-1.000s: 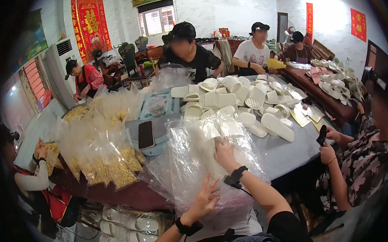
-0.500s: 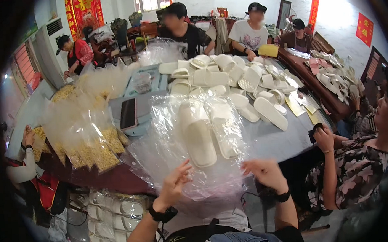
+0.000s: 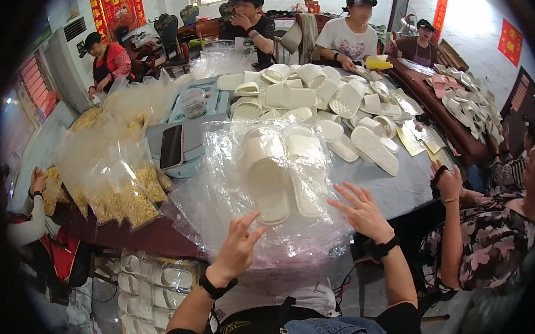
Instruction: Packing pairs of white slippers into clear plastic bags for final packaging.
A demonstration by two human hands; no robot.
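Observation:
Directly ahead of me, a pair of white slippers [image 3: 267,188] lies side by side with the soles' ends toward me. A clear plastic bag [image 3: 213,220] surrounds them, its film shiny and creased; the right slipper plainly shows through it. My left hand [image 3: 238,246] is beside the near end of the left slipper, thumb and fingers apart. To the right of the pair, my right hand [image 3: 364,215] has its fingers spread over the edge of the plastic. Neither hand grips anything. More loose film lies under the pair, toward my body.
Loose white slippers [image 3: 297,97] are heaped behind the pair. Leftward lie a phone [image 3: 171,146], a clear tub [image 3: 192,102] and bags of yellow pieces [image 3: 140,193]. Packed slippers [image 3: 141,286] sit below the table's left edge. Several people are around the table, one close at right.
My right hand has opened, its fingers spreading upward beside the plastic. My left hand stays close to the left slipper's near end. A person across the table has raised a hand.

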